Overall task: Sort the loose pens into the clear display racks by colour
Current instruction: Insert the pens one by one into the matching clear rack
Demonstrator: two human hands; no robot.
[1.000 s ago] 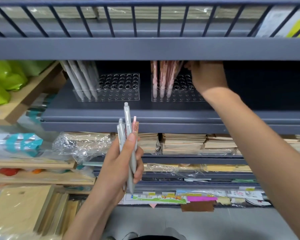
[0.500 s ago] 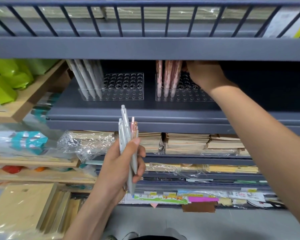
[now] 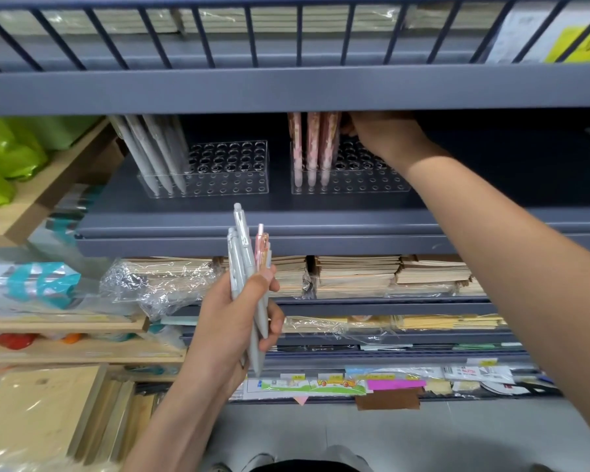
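Firmly clasped the loose pens (image 3: 244, 247) in the left grip (image 3: 232, 321), thumb across the barrels, clicker ends up: mostly grey, with at least one pink at the right of the bundle. Held them upright and low in front of the grey shelf (image 3: 286, 219), probably for reading colours at a glance and drawing off one at a time.

Held the right grip (image 3: 382, 131) high, at the tops of the pink pens (image 3: 312, 144) in the right-hand clear rack (image 3: 361, 187), just under the front edge of the upper shelf (image 3: 286, 90). Could not tell whether clenched on a pen or released: fingertips hidden behind that edge.

Counted three pink pens in front at the left end of that rack, tips down in the holes; saw most other holes free. Noted grey pens (image 3: 150, 151) leaning at the left end of the left-hand clear rack (image 3: 229, 178), well apart from the pink: one colour to a rack, filled from the left, presumably for a tidy display.

Judged the step in hand as seating or steadying a pink pen beside its fellows, and the sort as partly done, with a bundle yet to place. Would need, next, a tip lined with a free hole almost blind under the low upper shelf. Risked knocking the standing pens askew or pushing the light rack back.
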